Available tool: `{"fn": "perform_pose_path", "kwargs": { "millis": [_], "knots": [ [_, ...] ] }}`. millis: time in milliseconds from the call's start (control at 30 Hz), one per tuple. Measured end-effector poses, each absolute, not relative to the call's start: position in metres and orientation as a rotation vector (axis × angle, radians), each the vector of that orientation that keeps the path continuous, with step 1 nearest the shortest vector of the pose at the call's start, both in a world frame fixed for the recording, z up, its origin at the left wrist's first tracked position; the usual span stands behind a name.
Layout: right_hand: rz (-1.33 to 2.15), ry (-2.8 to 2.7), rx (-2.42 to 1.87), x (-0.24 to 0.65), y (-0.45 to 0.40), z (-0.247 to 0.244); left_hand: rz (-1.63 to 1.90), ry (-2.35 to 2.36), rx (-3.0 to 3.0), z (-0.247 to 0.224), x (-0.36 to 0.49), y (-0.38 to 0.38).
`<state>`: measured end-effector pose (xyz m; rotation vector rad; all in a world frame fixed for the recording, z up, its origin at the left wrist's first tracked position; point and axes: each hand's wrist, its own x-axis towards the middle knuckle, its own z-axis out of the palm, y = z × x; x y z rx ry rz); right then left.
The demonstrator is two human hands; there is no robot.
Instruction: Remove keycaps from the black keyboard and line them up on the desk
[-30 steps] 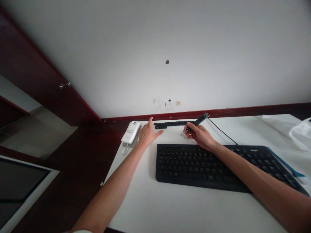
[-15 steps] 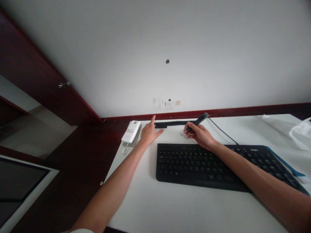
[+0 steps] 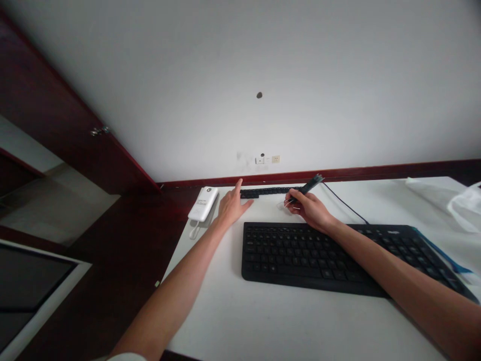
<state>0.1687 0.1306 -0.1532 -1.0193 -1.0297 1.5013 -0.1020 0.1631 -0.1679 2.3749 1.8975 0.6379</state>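
My left hand [image 3: 232, 203] is open at the left end of a row of small black pieces [image 3: 270, 191] along the table's back edge, thumb and index finger spread. My right hand [image 3: 306, 208] is closed around a dark tool [image 3: 311, 184] that looks like a brush, its head pointing up and to the right. Thin pale prongs or wires show below those fingers, too small to make out. Under my right forearm lies a black keyboard [image 3: 293, 255]. A white power bank [image 3: 203, 204] with a short cable rests left of my left hand.
The white table [image 3: 300, 321] meets a wall with sockets [image 3: 275, 159]. A black cable [image 3: 345, 203] runs back from the keyboard. White plastic bags [image 3: 432, 198] and a blue item [image 3: 447, 253] lie at the right. A dark red door [image 3: 56, 95] stands at the left.
My left hand has shifted very slightly to the right. My right hand keeps the dark tool in nearly the same place.
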Motion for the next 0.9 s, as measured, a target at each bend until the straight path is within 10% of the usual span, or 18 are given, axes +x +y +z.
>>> {"fn": "perform_pose_path", "kwargs": {
  "millis": [900],
  "knots": [
    [1.500,-1.068,-1.019,0.1685,0.1304,-0.1525,0.657,1.936,2.365,-0.1686,-0.1002,0.1680]
  ]
}}
